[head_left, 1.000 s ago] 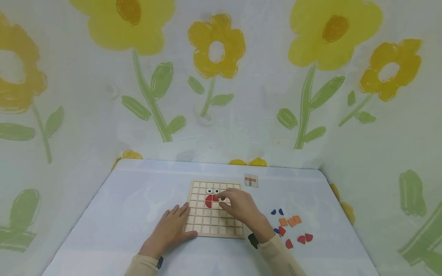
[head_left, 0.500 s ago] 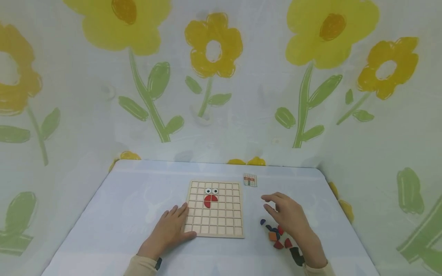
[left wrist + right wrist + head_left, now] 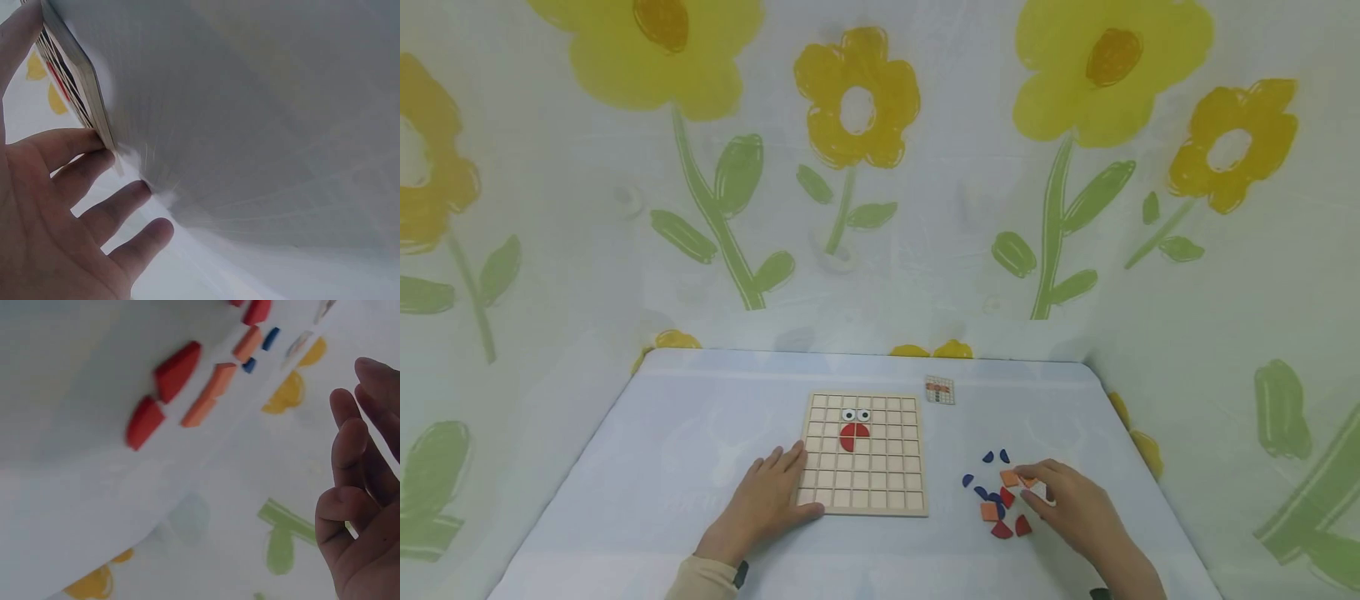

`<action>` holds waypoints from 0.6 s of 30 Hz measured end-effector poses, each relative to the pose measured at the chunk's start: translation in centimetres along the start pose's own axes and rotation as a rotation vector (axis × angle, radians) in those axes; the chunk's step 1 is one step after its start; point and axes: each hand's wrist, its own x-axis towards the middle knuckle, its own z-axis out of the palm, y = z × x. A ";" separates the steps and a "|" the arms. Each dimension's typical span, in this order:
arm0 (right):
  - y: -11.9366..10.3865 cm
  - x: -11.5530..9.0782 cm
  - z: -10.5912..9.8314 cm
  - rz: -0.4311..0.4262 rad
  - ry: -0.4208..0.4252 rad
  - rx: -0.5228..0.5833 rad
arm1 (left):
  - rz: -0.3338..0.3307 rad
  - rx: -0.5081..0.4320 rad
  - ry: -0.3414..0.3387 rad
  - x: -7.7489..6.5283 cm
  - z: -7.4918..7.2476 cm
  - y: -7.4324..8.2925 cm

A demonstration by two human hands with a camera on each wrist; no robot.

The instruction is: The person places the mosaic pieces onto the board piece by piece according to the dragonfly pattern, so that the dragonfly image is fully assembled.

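Bracing the wooden grid board (image 3: 897,460) at its near-left corner, the left hand (image 3: 765,497) lies extended, fingers spread, fingertips at the left edge and thumb along the near edge; it grips nothing. The right hand (image 3: 1072,506) is partly open, fingers bent, with a gap to the thumb and no piece visible in its hold. Its fingertips are at an orange square tile (image 3: 1009,478) group, to the right of the board; contact cannot be confirmed.

Step in hand, as judged: selecting 1 loose piece. The next move would call for a light thumb-and-finger pinch on the tile's thin edges, without disturbing adjacent pieces.

Loose stock on the smooth, pale tabletop (image 3: 715,433): flat, thick-edged, matt pieces, including red quarter-circle pieces (image 3: 1023,525) and blue half-moon pieces (image 3: 967,481), several touching or overlapping.

The board is light wood with raised ribs forming square cells. It carries 3 red segments (image 3: 847,443) forming most of a disc and, just beyond, 2 eye tiles (image 3: 856,415). Past the board's far-right corner lies a printed pattern card (image 3: 939,389). Beyond stands a flower-printed backdrop (image 3: 925,275).
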 end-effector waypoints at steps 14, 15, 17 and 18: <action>1.5 -2.3 3.2 0.116 -0.261 -0.001 | -0.011 -0.004 -0.012 -0.1 0.1 -0.1; 1.5 -2.4 3.3 0.119 -0.262 -0.003 | -0.009 0.001 -0.016 -0.1 0.1 -0.1; 1.5 -2.3 3.3 0.110 -0.253 -0.009 | -0.007 0.010 -0.018 0.1 -0.1 -0.1; 1.5 -2.2 3.2 0.104 -0.247 -0.011 | -0.006 0.018 -0.018 0.2 -0.2 -0.1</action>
